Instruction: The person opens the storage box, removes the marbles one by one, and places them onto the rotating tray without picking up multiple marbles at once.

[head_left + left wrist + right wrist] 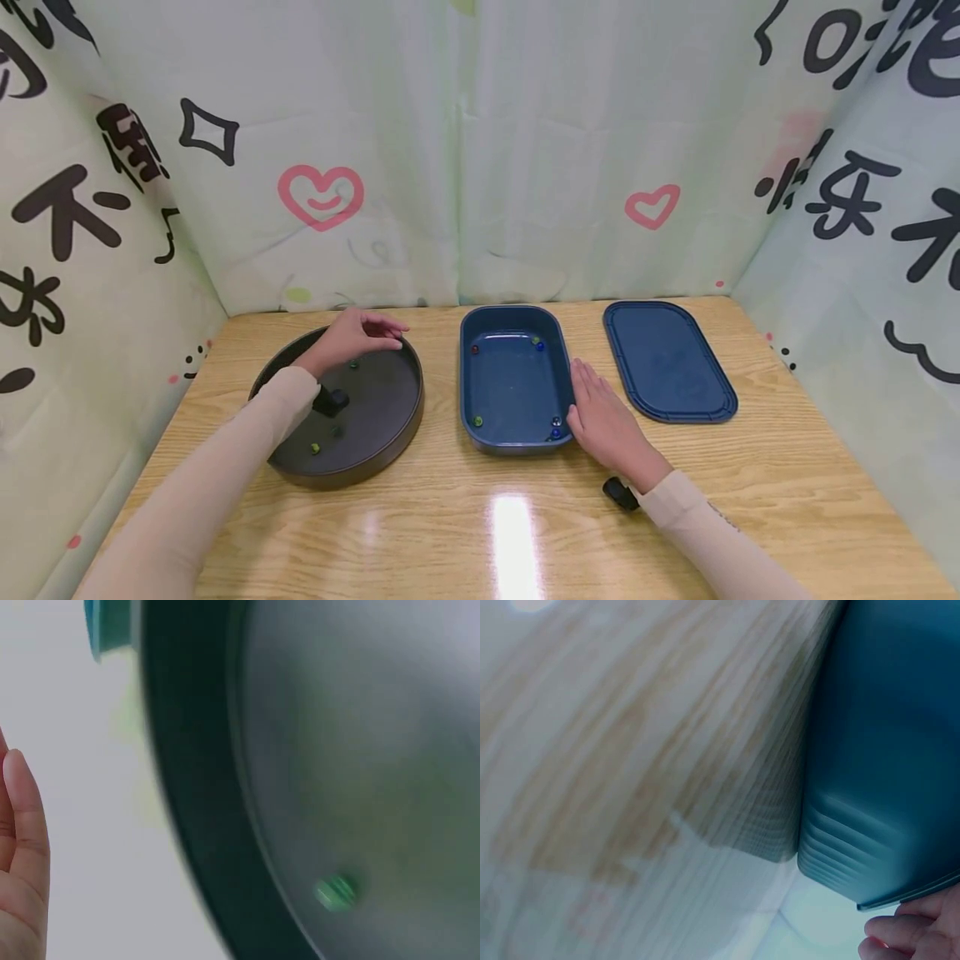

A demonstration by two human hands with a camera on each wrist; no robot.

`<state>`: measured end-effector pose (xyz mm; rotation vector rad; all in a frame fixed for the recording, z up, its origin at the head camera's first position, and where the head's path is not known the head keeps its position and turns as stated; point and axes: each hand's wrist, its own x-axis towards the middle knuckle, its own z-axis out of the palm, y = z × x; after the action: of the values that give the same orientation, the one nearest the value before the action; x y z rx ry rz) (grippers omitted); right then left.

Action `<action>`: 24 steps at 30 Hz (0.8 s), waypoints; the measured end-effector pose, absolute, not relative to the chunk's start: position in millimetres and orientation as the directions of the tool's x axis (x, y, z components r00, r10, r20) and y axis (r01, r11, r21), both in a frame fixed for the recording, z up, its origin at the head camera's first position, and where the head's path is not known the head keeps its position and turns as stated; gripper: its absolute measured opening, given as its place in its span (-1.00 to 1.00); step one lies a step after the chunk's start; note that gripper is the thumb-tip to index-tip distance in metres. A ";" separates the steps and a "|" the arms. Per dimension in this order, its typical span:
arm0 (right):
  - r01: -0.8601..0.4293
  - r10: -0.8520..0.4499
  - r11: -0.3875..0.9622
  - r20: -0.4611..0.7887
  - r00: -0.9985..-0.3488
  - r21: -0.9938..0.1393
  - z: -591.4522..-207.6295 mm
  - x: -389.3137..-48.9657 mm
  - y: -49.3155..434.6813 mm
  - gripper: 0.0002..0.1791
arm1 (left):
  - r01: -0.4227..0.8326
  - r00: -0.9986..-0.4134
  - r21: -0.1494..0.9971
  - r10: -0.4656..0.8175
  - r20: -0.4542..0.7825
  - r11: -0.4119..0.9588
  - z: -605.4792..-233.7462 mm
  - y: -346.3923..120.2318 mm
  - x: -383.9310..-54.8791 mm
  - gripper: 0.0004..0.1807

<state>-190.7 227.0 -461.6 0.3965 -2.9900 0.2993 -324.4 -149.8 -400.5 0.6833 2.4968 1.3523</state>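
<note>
My left hand (352, 337) hovers over the back of a round dark pan (408, 433), thumb and fingers stretched toward the right rim; no object shows between them. Inside the pan lie several marbles, among them a yellow-green marble (315, 448) and a green marble (335, 892). To the right stands a blue rectangular container (510, 383) holding several marbles, including a red marble (475, 350), a green marble (477, 422) and a blue marble (556, 433). My right hand (606, 421) rests with straight fingers against the container's right side.
A blue lid (671, 362) lies flat on the wooden table (420, 542), right of the container. Printed curtains (480, 167) enclose the back and both sides. Small black wrist cameras sit under each wrist, the right camera (621, 494) just above the table.
</note>
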 end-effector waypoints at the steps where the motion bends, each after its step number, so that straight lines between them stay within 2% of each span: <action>1: -0.268 -0.247 0.947 0.133 -0.960 -0.179 -461.3 -190.7 226.8 -0.32 | 0.298 -0.860 0.839 0.510 0.029 0.456 -398.3 -143.6 -323.4 -0.65; 9: -0.267 -0.247 0.947 0.128 -0.960 -0.176 -459.9 -190.9 226.1 -0.33 | 0.365 -0.795 0.853 0.601 0.078 0.373 -385.9 -95.5 -315.5 -0.69; 17: -0.263 -0.246 0.949 0.116 -0.962 -0.175 -460.3 -191.5 226.7 -0.32 | 0.326 -0.736 0.886 0.676 0.020 0.328 -375.6 -51.1 -308.1 -0.73; 24: -0.263 -0.246 0.950 0.118 -0.962 -0.166 -460.4 -191.5 226.7 -0.32 | 0.380 -0.672 0.875 0.740 0.039 0.299 -376.3 -19.3 -309.0 -0.74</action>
<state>-191.5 226.7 -460.4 0.3937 -3.0072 0.2765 -309.0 -19.3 -376.3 1.0039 2.2000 1.3263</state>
